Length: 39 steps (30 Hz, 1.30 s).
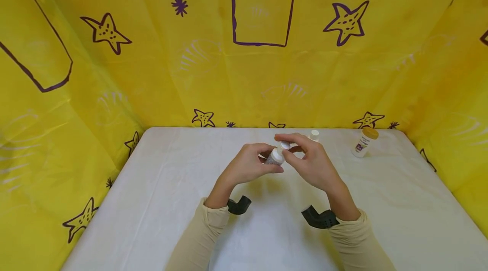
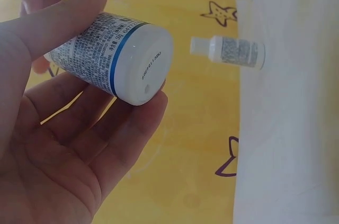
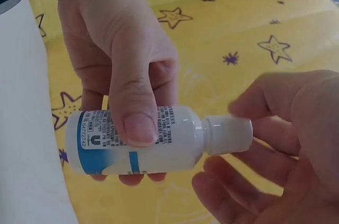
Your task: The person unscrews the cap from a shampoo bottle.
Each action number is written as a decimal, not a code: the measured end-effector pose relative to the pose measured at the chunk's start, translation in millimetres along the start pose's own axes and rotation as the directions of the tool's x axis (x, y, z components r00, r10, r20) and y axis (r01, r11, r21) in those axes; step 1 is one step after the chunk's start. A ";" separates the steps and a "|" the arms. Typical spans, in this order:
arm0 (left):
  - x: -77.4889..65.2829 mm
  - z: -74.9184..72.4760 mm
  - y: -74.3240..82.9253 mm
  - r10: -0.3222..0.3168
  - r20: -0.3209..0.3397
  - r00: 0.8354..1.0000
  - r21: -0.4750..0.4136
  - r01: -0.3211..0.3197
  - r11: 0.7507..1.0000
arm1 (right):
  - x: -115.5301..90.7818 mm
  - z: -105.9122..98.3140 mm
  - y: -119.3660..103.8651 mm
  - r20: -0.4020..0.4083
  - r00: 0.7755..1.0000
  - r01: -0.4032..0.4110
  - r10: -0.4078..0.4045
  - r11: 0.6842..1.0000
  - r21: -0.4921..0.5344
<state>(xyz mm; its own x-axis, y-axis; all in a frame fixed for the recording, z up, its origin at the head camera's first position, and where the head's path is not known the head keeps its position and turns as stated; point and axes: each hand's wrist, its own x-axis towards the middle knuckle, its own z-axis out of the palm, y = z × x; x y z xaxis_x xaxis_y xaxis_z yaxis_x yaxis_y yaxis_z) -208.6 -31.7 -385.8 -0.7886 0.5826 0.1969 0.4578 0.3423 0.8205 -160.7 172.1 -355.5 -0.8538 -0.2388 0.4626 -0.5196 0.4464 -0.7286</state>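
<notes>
A small white bottle [image 3: 180, 155] with a blue band and dense printed text lies tilted in my left hand [image 1: 251, 164]. The left thumb presses on the label while the fingers support it from the other side. Its flat base [image 2: 148, 68], stamped with a code, faces the left wrist camera. At the neck end, my right hand [image 1: 310, 161] pinches the white cap [image 3: 229, 135] between thumb and fingers. The cap sits at the bottle's neck. Both hands are raised over the white table [image 1: 171, 169].
Behind the right hand stands another small white bottle [image 2: 235, 52], mostly hidden in the head view. A white container with an orange lid [image 1: 364, 142] stands at the back right. Yellow patterned cloth [image 1: 152, 72] walls the table's back and sides.
</notes>
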 end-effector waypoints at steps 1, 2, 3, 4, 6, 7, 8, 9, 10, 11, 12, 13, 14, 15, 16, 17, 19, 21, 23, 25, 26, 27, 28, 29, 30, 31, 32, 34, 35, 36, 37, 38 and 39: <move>-0.2 0.0 -0.1 0.000 -0.001 1.000 -0.002 0.000 1.000 | 0.2 0.2 -0.2 -0.006 1.000 -0.009 0.009 1.000 -0.002; -0.3 0.1 -0.3 0.000 -0.002 1.000 -0.003 0.000 1.000 | 0.5 0.5 -0.3 -0.016 1.000 -0.022 0.022 1.000 -0.016; -0.5 0.2 -0.5 0.000 -0.003 1.000 -0.005 0.000 1.000 | 0.7 0.8 -0.2 -0.029 0.999 -0.043 0.042 0.998 -0.035; -0.6 0.4 -0.6 0.002 -0.002 1.000 -0.007 -0.002 1.000 | 1.0 1.1 -0.1 -0.043 0.997 -0.070 0.068 0.996 -0.057; -0.9 0.8 -0.5 0.004 0.002 1.000 -0.013 -0.004 1.000 | 1.2 1.5 -0.5 -0.066 0.987 -0.153 0.147 0.983 -0.101; -1.1 0.9 -0.4 0.006 0.005 1.000 -0.012 -0.006 1.000 | 1.1 1.7 -0.4 -0.068 0.980 -0.195 0.188 0.973 -0.126; -1.2 1.2 -0.5 0.008 0.008 1.000 -0.011 -0.008 1.000 | 1.1 1.9 -0.6 -0.066 0.972 -0.234 0.227 0.961 -0.147; -1.2 1.5 -0.6 0.011 0.012 1.000 -0.011 -0.011 1.000 | 1.1 2.2 -0.8 -0.061 0.963 -0.268 0.261 0.949 -0.163; -1.2 1.7 -0.7 0.013 0.015 1.000 -0.009 -0.012 1.000 | 1.2 2.5 -0.8 -0.053 0.957 -0.291 0.287 0.940 -0.178; -1.3 1.9 -1.0 0.013 0.019 1.000 -0.007 -0.013 1.000 | 1.2 2.7 -1.3 -0.044 0.952 -0.306 0.304 0.933 -0.188; -1.5 2.0 -1.2 0.013 0.020 1.000 -0.004 -0.013 1.000 | 1.1 3.0 -1.3 -0.036 0.950 -0.311 0.310 0.930 -0.198; -1.7 2.1 -1.2 0.013 0.020 1.000 -0.001 -0.013 1.000 | 1.0 3.4 -1.4 -0.030 0.950 -0.309 0.310 0.930 -0.200; -1.8 2.2 -1.6 0.011 0.020 1.000 0.000 -0.011 1.000 | 1.0 3.7 -1.6 -0.029 0.952 -0.303 0.303 0.932 -0.199; -1.9 2.2 -1.7 0.009 0.020 1.000 -0.002 -0.009 1.000 | 0.9 4.1 -1.8 -0.029 0.955 -0.294 0.294 0.935 -0.197; -2.2 2.0 -1.7 0.004 0.019 1.000 -0.004 -0.004 1.000 | 0.7 4.4 -2.0 -0.031 0.959 -0.284 0.283 0.939 -0.196; -2.3 1.9 -1.7 0.000 0.020 1.000 -0.008 0.000 1.000 | 0.6 4.5 -2.4 -0.034 0.961 -0.276 0.275 0.941 -0.195; -2.7 1.1 -1.5 -0.007 0.022 1.000 -0.011 0.007 1.000 | 0.4 4.5 -2.7 -0.040 0.967 -0.255 0.252 0.948 -0.192; -3.0 -0.1 -1.3 -0.012 0.026 1.000 -0.008 0.013 1.000 | 0.3 4.0 -3.0 -0.049 0.971 -0.239 0.234 0.953 -0.188; -3.0 -1.7 -1.6 -0.018 0.025 1.000 0.005 0.018 1.000 | 0.0 2.9 -3.3 -0.061 0.971 -0.237 0.230 0.955 -0.177; -3.0 -3.7 -2.3 -0.031 0.015 0.999 0.019 0.031 0.999 | -0.4 1.5 -3.1 -0.076 0.970 -0.240 0.231 0.957 -0.160; -3.1 -4.9 -2.7 -0.039 0.005 0.999 0.021 0.039 0.999 | -0.4 1.1 -2.5 -0.082 0.968 -0.246 0.236 0.957 -0.151; -3.2 -6.1 -3.0 -0.048 -0.007 0.999 0.022 0.049 0.999 | -0.4 0.7 -2.1 -0.086 0.967 -0.251 0.240 0.958 -0.141; -3.1 -7.3 -3.6 -0.058 -0.021 0.998 0.021 0.059 0.998 | 0.0 0.4 -1.4 -0.087 0.966 -0.252 0.242 0.959 -0.132; -3.4 -8.6 -3.7 -0.068 -0.035 0.997 0.016 0.069 0.998 | 0.4 0.1 -0.7 -0.088 0.967 -0.250 0.241 0.960 -0.126; -3.3 -10.0 -4.1 -0.077 -0.053 0.996 0.012 0.077 0.997 | 0.9 0.1 0.0 -0.087 0.967 -0.248 0.239 0.961 -0.120; -3.2 -11.3 -4.6 -0.085 -0.071 0.994 0.008 0.085 0.996 | 1.5 0.2 0.8 -0.081 0.967 -0.249 0.241 0.962 -0.112; -3.1 -12.5 -5.1 -0.093 -0.089 0.992 0.001 0.094 0.996 | 2.1 0.4 1.5 -0.075 0.968 -0.246 0.239 0.964 -0.105; -2.7 -15.3 -6.1 -0.106 -0.126 0.986 -0.009 0.106 0.994 | 3.4 1.3 2.0 -0.065 0.968 -0.246 0.241 0.965 -0.089; -2.6 -17.1 -6.5 -0.108 -0.148 0.983 -0.015 0.107 0.994 | 4.2 2.1 2.1 -0.060 0.969 -0.246 0.241 0.966 -0.081; -2.4 -19.0 -7.3 -0.109 -0.174 0.979 -0.018 0.108 0.994 | 5.2 3.2 2.2 -0.053 0.968 -0.247 0.243 0.966 -0.072; -2.6 -21.1 -7.9 -0.111 -0.199 0.974 -0.022 0.109 0.994 | 6.6 4.5 2.3 -0.048 0.968 -0.248 0.246 0.967 -0.060; -2.9 -23.6 -8.4 -0.114 -0.228 0.967 -0.028 0.110 0.993 | 8.2 6.1 2.4 -0.044 0.969 -0.246 0.244 0.968 -0.050; -3.3 -26.6 -9.0 -0.118 -0.258 0.959 -0.036 0.113 0.993 | 10.0 7.9 2.6 -0.039 0.969 -0.245 0.244 0.969 -0.039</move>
<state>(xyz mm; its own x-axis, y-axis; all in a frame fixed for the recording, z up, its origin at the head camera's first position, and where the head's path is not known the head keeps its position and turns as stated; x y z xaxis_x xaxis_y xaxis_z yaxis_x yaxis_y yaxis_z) -220.9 -56.3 -379.5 -0.9163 0.3277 0.2303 0.3508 0.3793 0.8562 -170.8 164.1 -356.8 -0.9527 -0.0889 0.2904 -0.2927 0.5250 -0.7992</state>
